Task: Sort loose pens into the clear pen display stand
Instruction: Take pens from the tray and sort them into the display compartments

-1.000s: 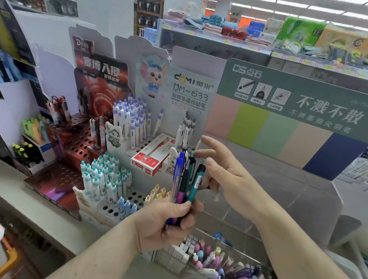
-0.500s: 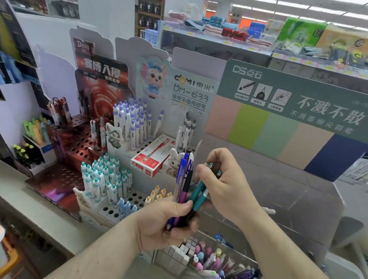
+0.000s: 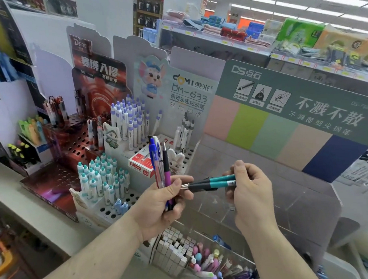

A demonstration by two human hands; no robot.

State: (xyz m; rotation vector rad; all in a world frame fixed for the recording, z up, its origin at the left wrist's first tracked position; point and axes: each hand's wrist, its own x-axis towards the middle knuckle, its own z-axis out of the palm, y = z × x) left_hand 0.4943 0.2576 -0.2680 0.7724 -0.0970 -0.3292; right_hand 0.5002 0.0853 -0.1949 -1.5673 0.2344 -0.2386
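Teal pens (image 3: 218,181) lie horizontal in our R hand (image 3: 250,191), clear stand (image 3: 264,201) just beyond; L hand (image 3: 160,205) grips upright bundle (image 3: 162,167).

- Left hand (image 3: 160,205): grips an upright bundle of pens (image 3: 161,167), blue, clear and purple.
- Right hand (image 3: 250,191): pinches two teal pens (image 3: 213,181) held level, tips pointing left, touching the left thumb.
- Clear pen display stand (image 3: 275,201): behind and below both hands, beneath a green header sign (image 3: 303,106).
- White pen rack (image 3: 118,183): far left, stocked.
- Red box (image 3: 141,162): on the rack.
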